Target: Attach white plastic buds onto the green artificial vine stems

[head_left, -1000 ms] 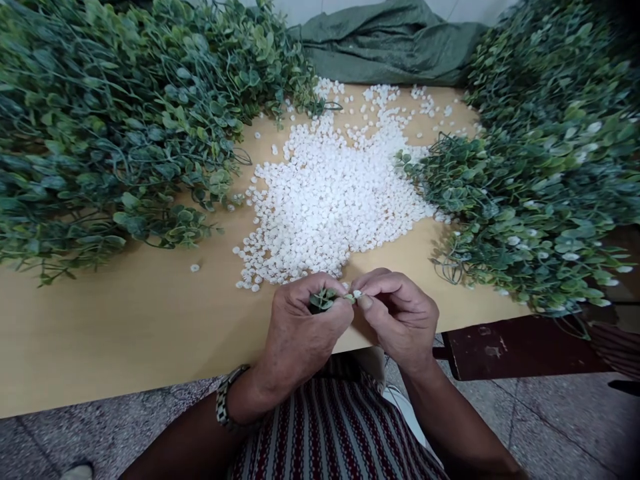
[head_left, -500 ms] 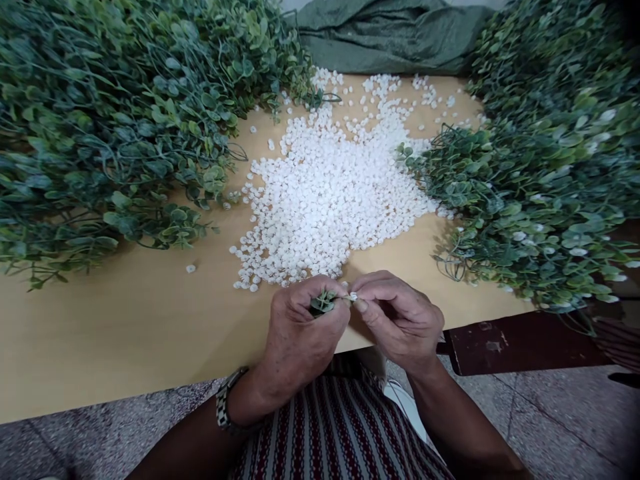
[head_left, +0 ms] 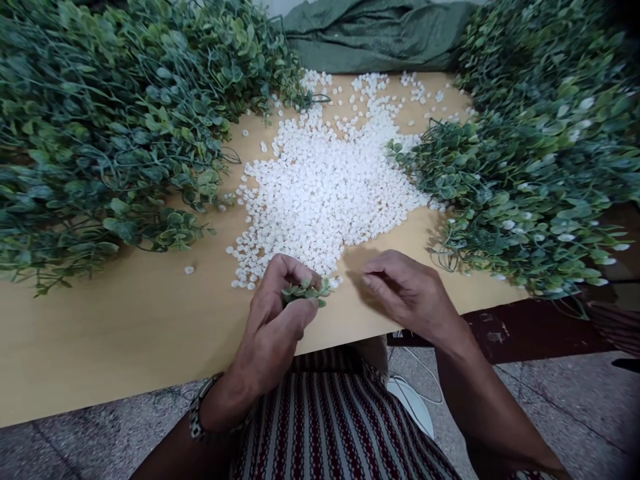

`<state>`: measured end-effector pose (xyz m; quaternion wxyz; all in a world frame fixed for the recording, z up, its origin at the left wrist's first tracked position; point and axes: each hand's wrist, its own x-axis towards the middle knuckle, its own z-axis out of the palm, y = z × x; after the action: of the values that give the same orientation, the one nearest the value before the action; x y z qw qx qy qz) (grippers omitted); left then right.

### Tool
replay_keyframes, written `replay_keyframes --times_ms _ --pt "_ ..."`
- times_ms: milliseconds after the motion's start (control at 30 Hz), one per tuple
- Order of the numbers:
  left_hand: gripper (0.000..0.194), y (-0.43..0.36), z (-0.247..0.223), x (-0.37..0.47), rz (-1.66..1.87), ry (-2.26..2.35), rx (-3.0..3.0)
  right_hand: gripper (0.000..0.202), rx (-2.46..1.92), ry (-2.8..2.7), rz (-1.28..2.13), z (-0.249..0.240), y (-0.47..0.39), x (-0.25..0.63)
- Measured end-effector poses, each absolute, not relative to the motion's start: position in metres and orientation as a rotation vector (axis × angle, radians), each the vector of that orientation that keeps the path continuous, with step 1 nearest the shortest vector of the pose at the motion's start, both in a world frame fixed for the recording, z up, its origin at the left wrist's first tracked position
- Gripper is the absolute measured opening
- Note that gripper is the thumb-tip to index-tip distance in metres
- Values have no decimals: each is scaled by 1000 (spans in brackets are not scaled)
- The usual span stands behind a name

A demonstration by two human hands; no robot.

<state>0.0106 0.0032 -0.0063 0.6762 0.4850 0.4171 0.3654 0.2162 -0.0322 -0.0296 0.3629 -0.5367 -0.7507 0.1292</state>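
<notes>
1. Gripping a leafy green sprig [head_left: 303, 292] between thumb and fingers, the left hand [head_left: 273, 323] is at the near edge of the pile of small white pieces [head_left: 325, 193]. Leaves show past its fingertips, presumably left exposed for the other hand to reach.
2. The right hand [head_left: 413, 293] hovers near the pile's near right side, apart from the sprig. Its thumb and forefinger curl toward each other; whether they meet or hold anything, I cannot tell.
3. Left of the pile, on the table [head_left: 125, 327], lies a large bundle of greenery [head_left: 125, 120]; right of it, a white-flecked bundle [head_left: 525, 160]. This perhaps keeps the pile reachable between them.
4. Beyond the pile is bunched dark-green cloth [head_left: 375, 37].
</notes>
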Motion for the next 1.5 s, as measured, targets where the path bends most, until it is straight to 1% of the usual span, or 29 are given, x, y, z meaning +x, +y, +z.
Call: replay_keyframes --times_ms 167,233,300,367,433,467,533,633,867,1033,1200,1500 --pt "17 1 -5 13 689 872 1173 15 -1298 -2258 135 -33 -23 201" --pt "18 3 -4 15 668 865 1246 18 -1282 -2330 70 -35 -22 198" --pt "20 4 -3 15 668 867 1299 17 -1287 -2332 64 -35 -21 199" --pt "18 5 -3 16 669 882 1342 13 -1297 -2224 159 -31 -23 203" --pt "11 6 -2 17 660 908 1380 7 -1273 -1993 319 -24 -24 205" --pt "8 6 -2 18 657 922 1397 10 -1246 -1863 395 -20 -24 205" --pt "10 6 0 21 655 928 1435 15 -1159 -1676 509 -11 -24 203" --pt "14 5 1 24 690 923 1471 15 -1056 -1657 617 -2 -22 196" --pt "13 6 -5 27 745 897 1433 13 -1056 -1671 640 -11 -24 192" --pt "17 6 -1 29 675 920 1390 14 -1087 -1576 687 -15 -28 194" --pt "18 7 5 32 600 927 1351 11 -1127 -1474 791 -17 -30 193" --pt "19 7 4 34 631 886 1335 11 -1123 -1382 853 -23 -33 193"
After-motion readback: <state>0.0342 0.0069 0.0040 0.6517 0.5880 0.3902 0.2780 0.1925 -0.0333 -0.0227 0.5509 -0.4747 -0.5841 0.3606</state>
